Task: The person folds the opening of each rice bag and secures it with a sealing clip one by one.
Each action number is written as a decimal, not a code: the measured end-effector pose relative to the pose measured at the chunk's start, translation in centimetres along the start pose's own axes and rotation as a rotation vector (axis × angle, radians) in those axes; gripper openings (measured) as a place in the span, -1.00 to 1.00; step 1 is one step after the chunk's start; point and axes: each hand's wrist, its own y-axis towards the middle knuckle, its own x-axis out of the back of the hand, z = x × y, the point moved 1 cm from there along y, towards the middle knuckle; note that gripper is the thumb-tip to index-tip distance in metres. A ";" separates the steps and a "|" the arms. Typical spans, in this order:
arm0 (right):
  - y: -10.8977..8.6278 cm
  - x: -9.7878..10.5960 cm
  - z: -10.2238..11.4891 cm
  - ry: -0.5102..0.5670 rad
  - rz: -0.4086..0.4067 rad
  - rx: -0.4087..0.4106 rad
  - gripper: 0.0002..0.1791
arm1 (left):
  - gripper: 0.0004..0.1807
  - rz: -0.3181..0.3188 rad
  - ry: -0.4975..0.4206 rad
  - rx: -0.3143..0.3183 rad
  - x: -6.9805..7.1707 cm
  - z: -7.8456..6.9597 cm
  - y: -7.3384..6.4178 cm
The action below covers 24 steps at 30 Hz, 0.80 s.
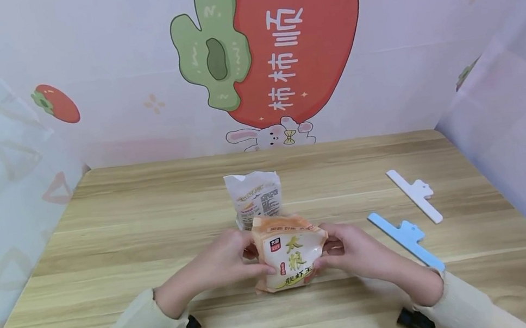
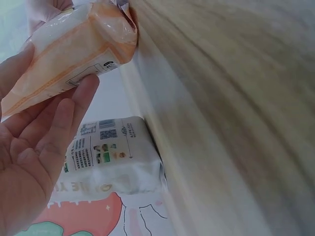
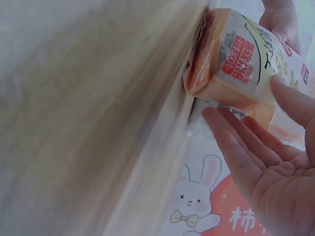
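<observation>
An orange-and-white rice bag (image 1: 289, 251) stands upright, slightly tilted, with gold and black lettering on its front. My left hand (image 1: 226, 264) grips its left side, thumb on the front face and fingers toward the back. From the other side my right hand (image 1: 359, 250) holds it in the same way, its thumb (image 3: 290, 101) against the printed face. Right behind stands a white printed bag (image 1: 259, 194), its lower part hidden by the rice bag. The left wrist view shows small pictures and a square code on that white bag (image 2: 115, 157).
On the right of the wood-grain table (image 1: 149, 200) lie a white sealing clip (image 1: 415, 195) and, nearer to me, a blue sealing clip (image 1: 406, 239) beside my right forearm. A printed cloth backdrop (image 1: 121, 55) rises behind the table, and more cloth hangs at both sides.
</observation>
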 end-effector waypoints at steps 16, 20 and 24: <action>0.7 1.5 4.4 -0.067 -0.268 0.308 -0.72 | -0.54 -0.255 -0.008 -0.097 3.5 -4.7 -0.7; 1.2 1.3 4.5 -0.089 -0.291 0.385 -0.80 | -0.70 -0.348 0.060 -0.142 3.5 -6.1 0.0; 1.5 0.9 4.7 -0.121 -0.322 0.424 -0.85 | -0.84 -0.378 0.080 -0.140 3.3 -7.0 0.7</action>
